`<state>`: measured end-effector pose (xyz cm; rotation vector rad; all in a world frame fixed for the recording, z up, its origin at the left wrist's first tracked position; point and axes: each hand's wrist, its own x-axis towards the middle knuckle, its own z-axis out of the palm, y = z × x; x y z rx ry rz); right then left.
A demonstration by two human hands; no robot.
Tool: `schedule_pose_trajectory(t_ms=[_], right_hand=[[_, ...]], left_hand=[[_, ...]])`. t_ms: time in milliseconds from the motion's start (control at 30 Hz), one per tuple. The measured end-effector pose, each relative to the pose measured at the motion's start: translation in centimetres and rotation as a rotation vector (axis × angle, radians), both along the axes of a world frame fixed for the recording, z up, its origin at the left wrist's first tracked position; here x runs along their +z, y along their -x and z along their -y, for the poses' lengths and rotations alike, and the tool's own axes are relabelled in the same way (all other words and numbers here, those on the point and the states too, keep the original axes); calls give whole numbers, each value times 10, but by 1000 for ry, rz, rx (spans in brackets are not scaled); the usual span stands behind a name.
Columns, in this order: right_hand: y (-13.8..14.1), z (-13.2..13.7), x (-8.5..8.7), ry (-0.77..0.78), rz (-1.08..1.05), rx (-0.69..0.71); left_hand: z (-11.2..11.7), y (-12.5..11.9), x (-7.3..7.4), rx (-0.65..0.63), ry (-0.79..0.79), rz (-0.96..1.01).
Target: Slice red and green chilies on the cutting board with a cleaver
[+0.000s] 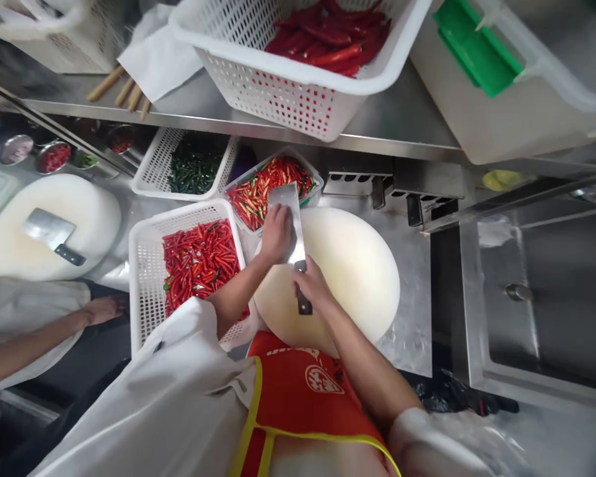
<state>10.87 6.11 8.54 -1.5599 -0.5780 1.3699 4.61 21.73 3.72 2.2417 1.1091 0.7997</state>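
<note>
My right hand point(312, 283) grips the black handle of a cleaver point(294, 232), whose broad steel blade points away from me. Against the left part of the blade lies my left hand point(277, 233), its fingers curled and close together; what is under them is hidden. Below the cleaver is a thick round white chopping board point(352, 271), bare where it shows. The blade tip overlaps the near edge of a tub of cut red and green chillies point(263, 189). Left of my forearm stands a white basket point(146, 305) of small whole red chillies point(198, 258).
Behind is a white basket point(189, 195) of green chillies. A steel shelf point(397, 126) overhead bears a basket of large red chillies point(328, 40). At right is a sink point(566, 318). A co-worker's hand point(104, 310) is at left, near another board point(99, 212) with a cleaver point(49, 228).
</note>
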Motion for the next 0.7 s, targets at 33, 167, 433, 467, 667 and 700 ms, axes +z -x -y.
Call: schedule_pose_trajectory(t_ms=[33,167,433,467,667,700], right_hand=[[-1,-21,2,-27,-19,-3],[-6,-78,-1,-91,-79,-39],[-41,-3,-23,80,-130,-149],[-45,16,-25,96,-130,-165],[-49,108,-27,146,-92,-214],[-46,118,-28,155,-99,-228]], left_hand=[[-27,2,0,14,-22,-33],[-128,16,-8,18,6,-191],[-156,22,-19,-217,-117,-454],[-150,20,-19,-264,-137,-481],[-146,24,-15,-198,-148,-602],[-146,26,-15,-192,-141,-610]])
